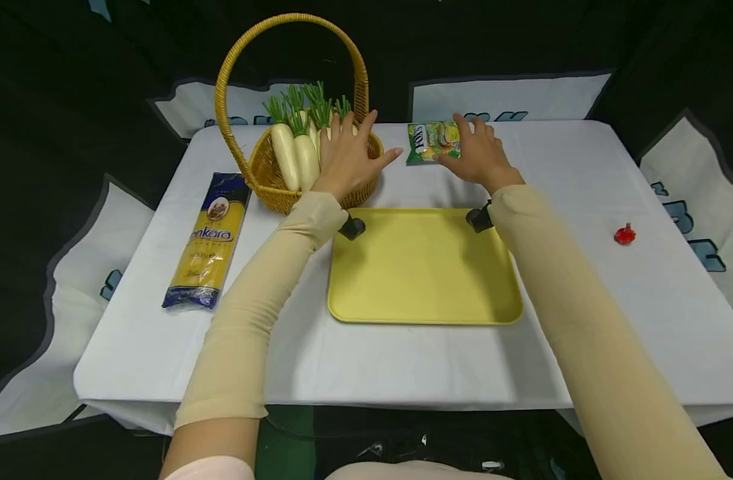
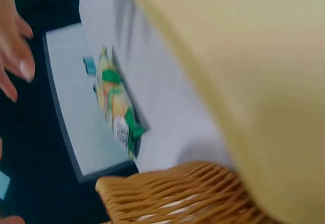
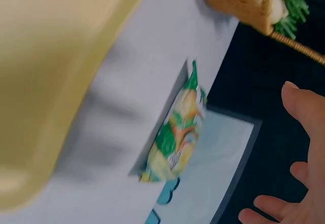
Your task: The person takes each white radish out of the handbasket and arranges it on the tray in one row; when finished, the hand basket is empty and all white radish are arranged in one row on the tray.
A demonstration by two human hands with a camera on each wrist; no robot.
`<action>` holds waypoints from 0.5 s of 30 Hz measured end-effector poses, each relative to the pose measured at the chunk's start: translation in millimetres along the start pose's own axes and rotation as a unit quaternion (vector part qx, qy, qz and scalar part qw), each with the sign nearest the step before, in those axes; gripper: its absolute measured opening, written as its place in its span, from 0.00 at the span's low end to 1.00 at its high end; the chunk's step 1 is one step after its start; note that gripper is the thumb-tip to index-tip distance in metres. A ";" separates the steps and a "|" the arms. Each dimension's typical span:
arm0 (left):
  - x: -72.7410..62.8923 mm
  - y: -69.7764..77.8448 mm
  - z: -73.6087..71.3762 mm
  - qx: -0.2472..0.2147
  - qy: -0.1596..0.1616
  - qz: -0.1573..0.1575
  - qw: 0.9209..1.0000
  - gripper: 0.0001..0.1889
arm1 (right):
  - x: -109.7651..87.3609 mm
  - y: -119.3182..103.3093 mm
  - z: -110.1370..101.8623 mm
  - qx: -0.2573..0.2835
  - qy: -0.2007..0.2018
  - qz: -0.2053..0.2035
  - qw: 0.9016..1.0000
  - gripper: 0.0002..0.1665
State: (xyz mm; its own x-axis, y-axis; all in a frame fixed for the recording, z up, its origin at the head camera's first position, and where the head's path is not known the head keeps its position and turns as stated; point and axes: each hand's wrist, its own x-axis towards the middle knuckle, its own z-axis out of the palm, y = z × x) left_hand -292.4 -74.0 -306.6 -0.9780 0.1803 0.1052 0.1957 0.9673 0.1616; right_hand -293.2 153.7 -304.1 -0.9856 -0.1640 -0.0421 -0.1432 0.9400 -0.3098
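My left hand (image 1: pixel 349 155) hovers over the right side of a wicker basket (image 1: pixel 270 193) with a tall arched handle. White radishes (image 1: pixel 287 157) with green stalks fill the basket. Its fingers are spread and hold nothing. My right hand (image 1: pixel 480 152) is above the table's far side, fingers apart, overlapping the right end of a green FOX'S candy bag (image 1: pixel 426 141) in the head view. From the right wrist view, that bag (image 3: pixel 177 132) lies on the cloth with a gap between it and the hand (image 3: pixel 299 173). A yellow tray (image 1: pixel 426 267) lies below both wrists.
A yellow and blue pasta packet (image 1: pixel 207 240) lies on the left of the white-covered table (image 1: pixel 402 367). Far to the right sits a small red object (image 1: pixel 625 234). Dark fabric with white panels (image 1: pixel 504 97) surrounds the table.
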 end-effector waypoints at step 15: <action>-80.5 -56.3 51.9 -0.183 0.198 -0.139 0.953 0.49 | -4.0 -33.7 42.9 0.134 -0.014 -0.096 0.986 0.45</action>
State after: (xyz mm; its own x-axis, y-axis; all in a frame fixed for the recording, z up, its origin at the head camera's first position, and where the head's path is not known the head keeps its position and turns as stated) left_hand -228.5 -133.7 -375.1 -0.9061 -0.2248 0.3584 0.0167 0.8274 0.5613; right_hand -280.5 109.8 -334.2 -0.9393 -0.3428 0.0166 -0.2940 0.7788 -0.5541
